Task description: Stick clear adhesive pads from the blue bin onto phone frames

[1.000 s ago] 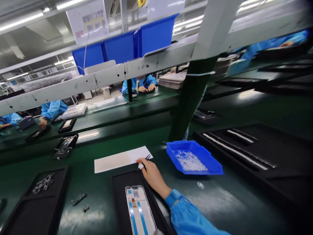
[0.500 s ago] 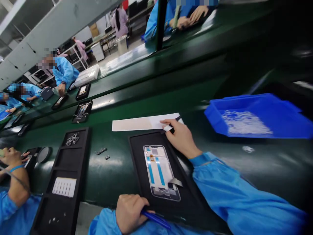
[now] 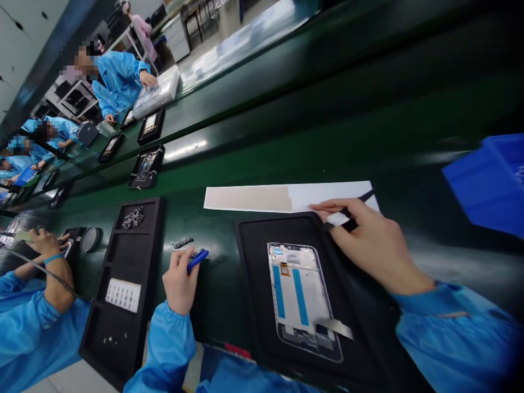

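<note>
A phone frame [image 3: 301, 297] with two blue strips lies in a black tray [image 3: 254, 284] in front of me. My right hand [image 3: 368, 245] rests at the tray's far right corner, closed on black tweezers [image 3: 356, 203] over a white paper sheet [image 3: 286, 197]; one finger wears a white cot. My left hand [image 3: 180, 281] is closed on a blue pen-like tool [image 3: 198, 258], its tip near small dark parts [image 3: 183, 243] on the green bench. A black compartment tray [image 3: 123, 284] sits left of that hand.
A blue bin [image 3: 487, 183] stands at the right. To the left a neighbour's hands [image 3: 45, 245] work at a small device. Across the green conveyor [image 3: 286, 109], trays with phones [image 3: 146, 165] pass and other workers in blue coats [image 3: 118, 82] sit.
The view tilted down and left. My left hand moved from the tray's near edge up and left to the small parts on the bench, still holding the blue tool. My right hand stayed at the tray corner.
</note>
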A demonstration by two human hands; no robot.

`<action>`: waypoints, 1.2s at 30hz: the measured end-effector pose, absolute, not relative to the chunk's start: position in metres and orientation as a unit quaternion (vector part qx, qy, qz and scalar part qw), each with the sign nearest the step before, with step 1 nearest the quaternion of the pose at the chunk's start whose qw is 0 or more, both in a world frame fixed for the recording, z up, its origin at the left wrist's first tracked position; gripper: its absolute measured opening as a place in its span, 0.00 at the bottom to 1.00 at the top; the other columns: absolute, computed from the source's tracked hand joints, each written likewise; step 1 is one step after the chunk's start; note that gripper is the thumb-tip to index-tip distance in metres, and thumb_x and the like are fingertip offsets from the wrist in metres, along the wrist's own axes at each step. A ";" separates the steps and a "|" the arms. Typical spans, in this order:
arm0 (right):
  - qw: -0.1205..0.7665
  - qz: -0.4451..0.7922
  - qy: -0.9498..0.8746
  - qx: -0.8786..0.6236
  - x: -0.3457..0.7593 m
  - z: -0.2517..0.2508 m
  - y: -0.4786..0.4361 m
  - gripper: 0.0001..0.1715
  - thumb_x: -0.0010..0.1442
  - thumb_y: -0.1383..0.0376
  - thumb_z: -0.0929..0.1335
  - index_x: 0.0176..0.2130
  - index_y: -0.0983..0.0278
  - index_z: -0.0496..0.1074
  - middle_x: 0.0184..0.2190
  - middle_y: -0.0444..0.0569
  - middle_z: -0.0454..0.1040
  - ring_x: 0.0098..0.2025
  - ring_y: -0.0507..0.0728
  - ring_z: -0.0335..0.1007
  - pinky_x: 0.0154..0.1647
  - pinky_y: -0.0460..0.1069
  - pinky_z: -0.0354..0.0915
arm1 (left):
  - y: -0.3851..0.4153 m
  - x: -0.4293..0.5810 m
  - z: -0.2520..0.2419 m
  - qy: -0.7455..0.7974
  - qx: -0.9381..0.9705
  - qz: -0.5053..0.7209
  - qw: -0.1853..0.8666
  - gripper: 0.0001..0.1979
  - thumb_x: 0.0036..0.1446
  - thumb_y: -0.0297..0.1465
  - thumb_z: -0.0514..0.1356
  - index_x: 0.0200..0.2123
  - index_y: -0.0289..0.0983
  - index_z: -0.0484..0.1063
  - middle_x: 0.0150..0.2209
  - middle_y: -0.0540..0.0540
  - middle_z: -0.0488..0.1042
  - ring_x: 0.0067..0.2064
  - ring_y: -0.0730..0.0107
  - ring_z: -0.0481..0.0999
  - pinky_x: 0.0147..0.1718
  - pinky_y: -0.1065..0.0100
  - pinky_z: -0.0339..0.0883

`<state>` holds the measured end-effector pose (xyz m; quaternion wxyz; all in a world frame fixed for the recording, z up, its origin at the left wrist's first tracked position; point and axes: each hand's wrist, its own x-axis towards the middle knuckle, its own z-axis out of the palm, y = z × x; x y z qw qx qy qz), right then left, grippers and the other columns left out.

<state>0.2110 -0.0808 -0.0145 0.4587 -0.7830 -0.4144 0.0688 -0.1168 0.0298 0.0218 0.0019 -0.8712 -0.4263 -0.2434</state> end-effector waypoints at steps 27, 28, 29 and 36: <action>0.480 -0.023 -0.413 -0.774 0.190 -0.004 -0.084 0.12 0.60 0.63 0.65 0.42 0.61 0.76 0.40 0.54 0.81 0.44 0.63 0.75 0.46 0.57 0.67 | 0.051 -0.122 0.040 -0.575 -0.720 -0.270 -0.280 0.15 0.55 0.43 0.62 0.31 0.36 0.78 0.31 0.45 0.80 0.35 0.62 0.78 0.37 0.67 0.70; 0.498 -0.011 -0.416 -0.761 0.184 0.000 -0.086 0.11 0.61 0.62 0.66 0.42 0.61 0.76 0.40 0.53 0.81 0.45 0.63 0.75 0.46 0.57 0.67 | 0.049 -0.118 0.042 -0.572 -0.704 -0.273 -0.320 0.15 0.53 0.43 0.62 0.30 0.36 0.78 0.30 0.45 0.80 0.35 0.61 0.79 0.37 0.66 0.70; 0.520 0.015 -0.420 -0.743 0.176 0.005 -0.087 0.11 0.60 0.61 0.67 0.42 0.60 0.76 0.40 0.52 0.81 0.45 0.63 0.75 0.47 0.57 0.68 | 0.047 -0.113 0.044 -0.566 -0.691 -0.270 -0.359 0.15 0.53 0.43 0.63 0.29 0.36 0.78 0.30 0.44 0.80 0.35 0.61 0.79 0.38 0.65 0.70; 0.599 0.402 -0.399 -0.566 0.120 0.025 -0.095 0.14 0.54 0.62 0.72 0.41 0.59 0.69 0.39 0.49 0.81 0.43 0.59 0.79 0.45 0.54 0.72 | 0.027 -0.052 0.052 -0.441 -0.726 -0.142 -0.509 0.12 0.52 0.39 0.63 0.28 0.35 0.77 0.25 0.47 0.76 0.27 0.70 0.71 0.30 0.70 0.63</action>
